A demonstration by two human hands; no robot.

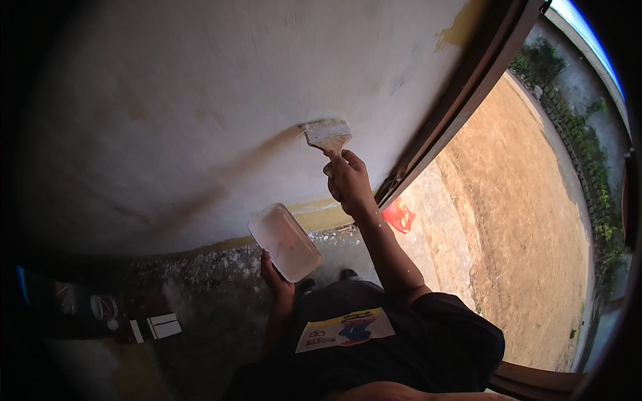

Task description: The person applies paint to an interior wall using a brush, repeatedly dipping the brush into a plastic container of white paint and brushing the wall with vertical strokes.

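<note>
My right hand grips the handle of a wide flat paintbrush, whose bristles press against the wall. Much of that wall looks whitish, with a yellowish patch at the upper right. Pale specks dot my right forearm. Lower down, my left hand holds a shallow rectangular tray by its near left edge. A thin pale coating covers the tray's inside, which tilts towards me. The tray is in front of the wall's foot.
A brown door frame borders the wall at right, opening onto sunlit bare ground. A red plastic bag lies by its foot. White splatters mark the floor along the wall. A bucket and white boxes stand in shadow at lower left.
</note>
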